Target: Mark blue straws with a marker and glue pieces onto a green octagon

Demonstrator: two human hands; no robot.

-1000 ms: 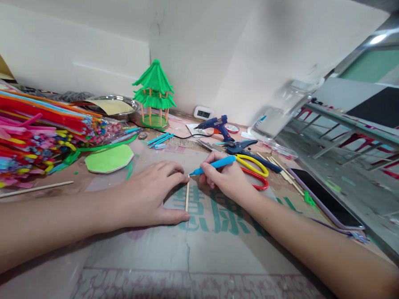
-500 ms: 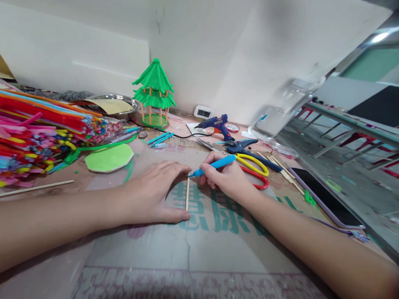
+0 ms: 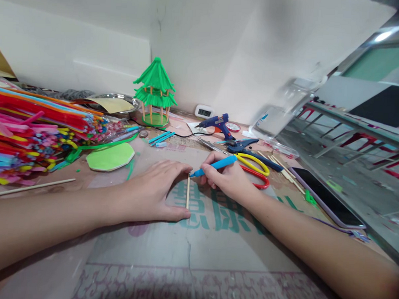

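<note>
My left hand [image 3: 160,192] holds a short pale wooden stick [image 3: 188,191] by its two ends, thumb at the near end and fingertips at the far end. The stick lies or hovers just over the printed plastic-covered mat [image 3: 140,253]; I cannot tell which. My right hand [image 3: 223,173] is closed around a blue marker pen [image 3: 217,165], tilted with its tip at the stick's far end. Behind the right hand lie scissors with yellow and red handles [image 3: 259,183], partly covered by that hand.
Pipe cleaners [image 3: 29,136] are heaped at left beside a green octagonal board [image 3: 110,157]. A green-roofed pavilion model [image 3: 154,93], a hot glue gun [image 3: 217,123], blue cutters [image 3: 241,145] and a small clock [image 3: 204,111] stand behind. A phone [image 3: 327,196] lies at right.
Almost nothing differs. The view has shifted very slightly, while both hands, the stick and the marker pen keep the same positions relative to each other.
</note>
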